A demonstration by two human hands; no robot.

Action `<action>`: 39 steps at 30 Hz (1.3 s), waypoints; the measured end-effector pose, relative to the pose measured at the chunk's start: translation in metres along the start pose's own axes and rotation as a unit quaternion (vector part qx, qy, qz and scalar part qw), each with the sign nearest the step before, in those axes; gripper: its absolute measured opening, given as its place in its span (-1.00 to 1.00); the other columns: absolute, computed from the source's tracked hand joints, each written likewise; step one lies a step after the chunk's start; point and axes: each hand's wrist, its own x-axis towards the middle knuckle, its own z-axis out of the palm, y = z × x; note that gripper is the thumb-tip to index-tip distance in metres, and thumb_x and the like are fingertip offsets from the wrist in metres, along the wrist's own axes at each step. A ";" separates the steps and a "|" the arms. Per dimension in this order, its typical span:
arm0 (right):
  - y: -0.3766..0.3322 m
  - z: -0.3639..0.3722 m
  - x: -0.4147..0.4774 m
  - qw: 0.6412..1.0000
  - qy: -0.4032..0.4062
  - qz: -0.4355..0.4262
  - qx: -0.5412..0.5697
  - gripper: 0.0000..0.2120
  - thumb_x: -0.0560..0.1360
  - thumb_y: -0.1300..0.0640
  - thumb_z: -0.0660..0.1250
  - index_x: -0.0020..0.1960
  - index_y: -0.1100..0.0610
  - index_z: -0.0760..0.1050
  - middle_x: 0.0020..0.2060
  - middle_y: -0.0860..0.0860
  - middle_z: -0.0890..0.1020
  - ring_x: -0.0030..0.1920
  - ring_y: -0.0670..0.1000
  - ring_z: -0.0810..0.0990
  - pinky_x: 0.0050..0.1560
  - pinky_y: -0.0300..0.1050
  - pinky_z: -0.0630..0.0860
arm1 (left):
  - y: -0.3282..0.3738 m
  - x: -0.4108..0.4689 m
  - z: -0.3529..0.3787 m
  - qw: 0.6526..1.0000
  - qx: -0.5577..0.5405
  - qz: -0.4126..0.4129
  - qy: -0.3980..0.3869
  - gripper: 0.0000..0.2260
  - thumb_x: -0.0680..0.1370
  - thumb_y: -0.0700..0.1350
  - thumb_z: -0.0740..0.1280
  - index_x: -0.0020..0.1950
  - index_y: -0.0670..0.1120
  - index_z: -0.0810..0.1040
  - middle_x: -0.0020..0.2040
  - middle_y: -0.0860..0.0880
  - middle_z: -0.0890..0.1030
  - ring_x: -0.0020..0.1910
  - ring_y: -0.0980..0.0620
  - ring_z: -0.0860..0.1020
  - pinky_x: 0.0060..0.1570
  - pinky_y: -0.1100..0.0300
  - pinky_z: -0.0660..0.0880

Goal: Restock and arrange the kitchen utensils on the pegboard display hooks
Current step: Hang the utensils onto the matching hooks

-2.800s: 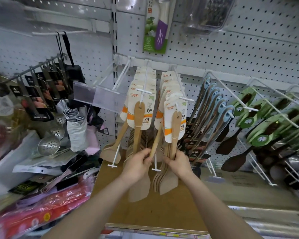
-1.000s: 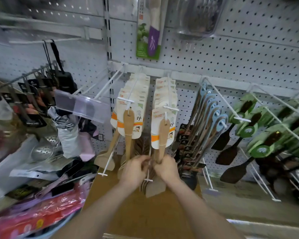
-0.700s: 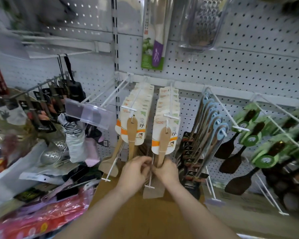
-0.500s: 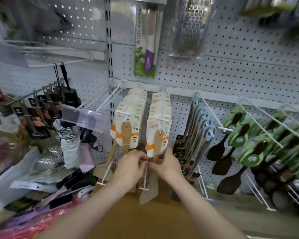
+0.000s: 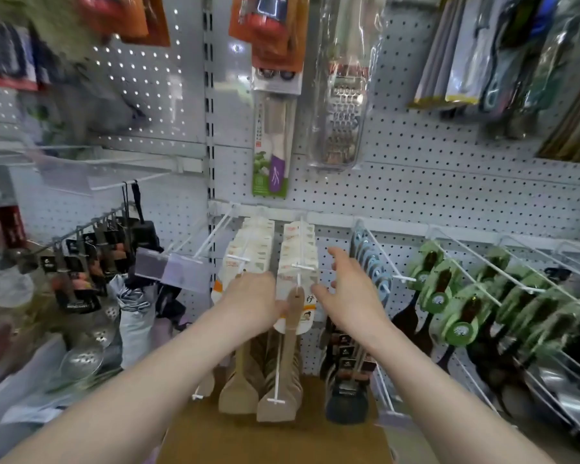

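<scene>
Left hand (image 5: pixel 252 303), right hand (image 5: pixel 349 296); two rows of wooden spatulas (image 5: pixel 294 316).

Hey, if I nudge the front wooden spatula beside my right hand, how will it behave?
The wooden spatula looks rigid, so it probably won't bend. Hanging by its handle tip from the white hook, it would likely swing and tap those behind. Being thin wood, it is probably light.

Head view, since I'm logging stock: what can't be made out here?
All in the head view:
Left hand: fingers hidden behind its own back; grip unclear.
White-and-orange spatula cards: print too small.
Red-orange packages, top left: motion-blurred.
Shiny steel utensils, lower right: cut by the frame edge, blurred.
</scene>
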 end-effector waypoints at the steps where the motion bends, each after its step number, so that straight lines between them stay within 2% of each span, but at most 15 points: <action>1: -0.004 -0.009 0.003 1.000 0.001 -0.008 -0.004 -0.40 0.57 0.04 0.32 0.53 0.01 0.15 0.37 0.06 0.40 0.24 0.08 0.51 0.22 -0.02 0.47 | 0.003 0.001 -0.012 1.000 0.011 0.008 -0.014 -0.65 0.56 0.11 0.28 0.21 -0.10 0.49 0.14 -0.10 0.57 0.11 -0.09 0.53 -0.05 0.13 0.44; 4: -0.010 -0.031 0.014 0.999 -0.001 -0.026 -0.026 -0.50 0.58 0.09 0.31 0.48 0.02 0.28 0.33 0.05 0.46 0.20 0.05 0.53 0.16 -0.01 0.51 | 0.012 0.002 -0.042 0.998 0.030 0.036 -0.032 -0.69 0.58 0.10 0.26 0.17 -0.10 0.53 0.14 -0.08 0.58 0.05 -0.05 0.52 -0.07 0.15 0.43; 7: -0.011 -0.051 0.025 0.998 -0.002 -0.032 -0.052 -0.58 0.58 0.13 0.28 0.43 0.01 0.37 0.27 0.03 0.53 0.12 0.03 0.57 0.10 -0.06 0.51 | 0.020 0.004 -0.070 0.997 0.020 0.070 -0.017 -0.66 0.59 0.04 0.28 0.32 -0.06 0.50 0.24 -0.03 0.57 0.12 -0.02 0.55 0.03 0.19 0.46; 11: -0.008 -0.073 0.047 0.996 -0.007 -0.041 -0.076 -0.68 0.59 0.18 0.26 0.32 0.02 0.49 0.14 -0.01 0.60 0.12 0.03 0.55 0.07 -0.10 0.49 | 0.028 0.024 -0.099 0.995 -0.001 0.094 0.019 -0.73 0.60 -0.03 0.29 0.27 -0.05 0.55 0.12 0.01 0.62 -0.08 0.07 0.57 -0.17 0.29 0.45; 14: -0.006 -0.085 0.067 0.994 -0.029 -0.054 -0.094 -0.73 0.59 0.21 0.24 0.26 0.04 0.55 0.08 -0.01 0.62 0.05 0.03 0.59 -0.06 -0.15 0.50 | 0.025 0.048 -0.107 0.994 0.012 0.103 0.043 -0.77 0.58 -0.07 0.31 0.23 -0.04 0.58 0.07 0.02 0.62 -0.17 0.10 0.51 -0.10 0.27 0.42; 17: 0.000 -0.088 0.090 0.992 -0.052 -0.064 -0.098 -0.75 0.59 0.21 0.27 0.22 0.06 0.58 0.08 0.00 0.63 0.02 0.02 0.60 -0.07 -0.16 0.47 | 0.019 0.081 -0.108 0.993 0.020 0.109 0.042 -0.75 0.57 -0.09 0.34 0.23 -0.06 0.59 0.16 -0.01 0.62 -0.12 0.09 0.50 -0.01 0.25 0.43; 22: 0.009 -0.078 0.134 0.987 -0.097 -0.068 -0.107 -0.83 0.57 0.15 0.34 0.13 0.03 0.62 0.00 -0.03 0.64 -0.08 -0.04 0.57 -0.09 -0.22 0.44 | 0.009 0.135 -0.096 0.991 0.044 0.121 0.020 -0.77 0.56 -0.07 0.36 0.20 -0.03 0.60 0.15 0.02 0.62 0.07 0.06 0.55 0.13 0.17 0.49; 26: 0.014 -0.056 0.172 0.983 -0.130 -0.066 -0.112 -0.85 0.55 0.13 0.37 0.10 0.05 0.64 0.02 -0.03 0.66 -0.29 -0.14 0.53 -0.23 -0.30 0.47 | 0.006 0.176 -0.082 0.990 0.069 0.126 -0.004 -0.80 0.52 -0.06 0.41 0.14 0.00 0.63 0.10 0.05 0.64 0.06 0.06 0.58 0.13 0.09 0.53; 28: 0.015 -0.045 0.191 0.978 -0.162 -0.058 -0.120 -0.83 0.54 0.17 0.36 0.11 0.06 0.64 0.06 -0.02 0.67 -0.23 -0.11 0.54 -0.09 -0.20 0.55 | 0.006 0.192 -0.075 0.989 0.079 0.124 -0.026 -0.80 0.50 -0.05 0.42 0.12 0.02 0.64 0.09 0.05 0.65 0.06 0.04 0.59 0.11 0.08 0.54; 33: 0.012 -0.022 0.231 0.959 -0.219 -0.057 -0.172 -0.77 0.51 0.14 0.38 0.16 0.03 0.64 0.12 -0.03 0.65 0.09 -0.01 0.60 0.04 -0.23 0.46 | 0.009 0.223 -0.061 0.981 0.133 0.123 -0.074 -0.80 0.49 0.00 0.41 0.11 0.10 0.63 0.11 0.09 0.64 0.07 0.03 0.58 -0.01 0.20 0.50; 34: 0.010 -0.019 0.235 0.956 -0.225 -0.056 -0.177 -0.78 0.50 0.13 0.40 0.15 0.03 0.65 0.11 -0.02 0.66 0.09 0.00 0.60 0.02 -0.24 0.46 | 0.008 0.226 -0.059 0.981 0.134 0.119 -0.079 -0.79 0.47 0.02 0.43 0.10 0.11 0.63 0.10 0.09 0.65 0.07 0.04 0.59 -0.03 0.22 0.48; 36: 0.011 -0.010 0.241 0.955 -0.238 -0.052 -0.172 -0.80 0.48 0.10 0.44 0.10 0.06 0.66 0.02 0.01 0.67 -0.04 -0.01 0.60 -0.09 -0.23 0.48 | 0.007 0.232 -0.053 0.980 0.143 0.114 -0.084 -0.79 0.45 0.04 0.45 0.07 0.10 0.63 0.08 0.07 0.65 0.06 0.01 0.59 -0.07 0.22 0.46; 39: 0.012 0.003 0.244 0.953 -0.238 -0.051 -0.182 -0.88 0.46 0.07 0.45 -0.09 0.11 0.58 -0.22 0.08 0.60 -0.19 0.03 0.53 -0.17 -0.18 0.50 | 0.006 0.237 -0.042 0.979 0.157 0.109 -0.071 -0.85 0.47 0.03 0.44 0.01 0.06 0.63 0.06 -0.03 0.65 0.04 -0.06 0.59 -0.11 0.17 0.43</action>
